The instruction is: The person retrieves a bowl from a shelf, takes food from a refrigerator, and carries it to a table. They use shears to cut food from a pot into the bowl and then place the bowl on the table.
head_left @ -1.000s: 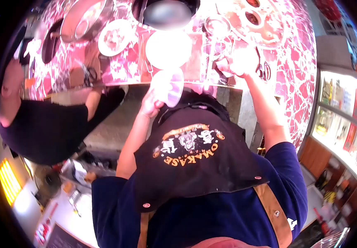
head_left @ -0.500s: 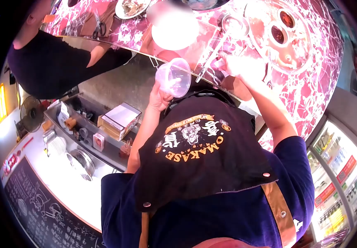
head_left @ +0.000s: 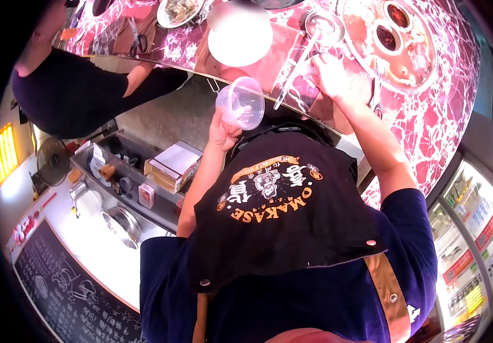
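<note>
One-handed, holds the clear plastic tub tilted beside the worktop, with left hand closed around its side, likely freeing right hand near the metal bowl. Curls right fingers; cannot tell around what.

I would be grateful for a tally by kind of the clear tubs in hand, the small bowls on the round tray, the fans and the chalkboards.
Clear tub: 1
Small bowls: 2
Fan: 1
Chalkboard: 1
Total: 5
</note>
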A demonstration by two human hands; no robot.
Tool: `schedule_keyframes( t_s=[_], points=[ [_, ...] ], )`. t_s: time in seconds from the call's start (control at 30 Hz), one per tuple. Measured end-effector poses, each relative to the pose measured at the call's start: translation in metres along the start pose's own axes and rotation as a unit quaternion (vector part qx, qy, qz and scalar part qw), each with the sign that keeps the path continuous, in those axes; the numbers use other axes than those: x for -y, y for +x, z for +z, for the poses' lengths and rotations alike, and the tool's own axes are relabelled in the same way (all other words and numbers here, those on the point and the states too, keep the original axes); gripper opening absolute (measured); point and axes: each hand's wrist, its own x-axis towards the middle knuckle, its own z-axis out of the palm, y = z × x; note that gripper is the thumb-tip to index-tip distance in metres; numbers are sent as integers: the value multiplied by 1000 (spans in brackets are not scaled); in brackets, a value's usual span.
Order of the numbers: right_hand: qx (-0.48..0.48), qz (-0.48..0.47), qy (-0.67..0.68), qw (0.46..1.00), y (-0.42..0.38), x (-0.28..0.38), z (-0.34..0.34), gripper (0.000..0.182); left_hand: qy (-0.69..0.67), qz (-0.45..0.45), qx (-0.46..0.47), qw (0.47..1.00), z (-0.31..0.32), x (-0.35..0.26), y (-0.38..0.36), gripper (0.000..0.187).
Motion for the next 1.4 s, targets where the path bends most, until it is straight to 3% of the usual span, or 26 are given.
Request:
schedule_keyframes(
  t_s=[0.1,0.23,0.3,0.37,0.4,0.67,0.83,0.93,1.03,1.07,1.17,1.3,1.37,1.4],
  points=[
    [3,53,62,997,-12,30,-10,34,-18,-13,-1,1000,1,-15,2,71],
    [-52,35,99,993,-21,51,-1,25,4,-25,19,1000,-10,-34,11,73],
    [-69,69,126,987,-18,58,-1,23,57,-23,49,997,-20,-39,16,79],
    [-34,245,172,953,-10,70,-8,30,58,-31,55,996,-21,-42,20,77],
    [-33,280,165,945,-4,76,-11,39,59,-36,58,996,-22,-43,22,75],
    [43,476,180,860,38,69,11,44,8,-50,61,997,-21,-41,19,62],
    [43,496,145,855,46,75,13,40,-4,-37,68,997,-35,-37,16,63],
    [64,505,186,840,43,64,17,39,-18,-32,61,997,-42,-32,14,64],
    [91,426,333,836,32,30,15,29,-41,-24,57,997,-45,-27,13,65],
    [72,418,323,846,29,31,2,27,-38,-19,69,997,-47,-26,14,65],
    [102,414,428,797,29,6,-6,21,-35,-14,81,996,-44,-22,11,64],
    [138,413,422,796,41,-5,-16,23,-33,-11,69,997,-34,-17,7,64],
    [137,366,287,875,43,-13,-10,31,-28,-11,67,997,-31,-14,6,64],
    [112,368,282,879,38,-16,-6,34,-26,-12,63,998,-28,-11,5,64]
  ],
)
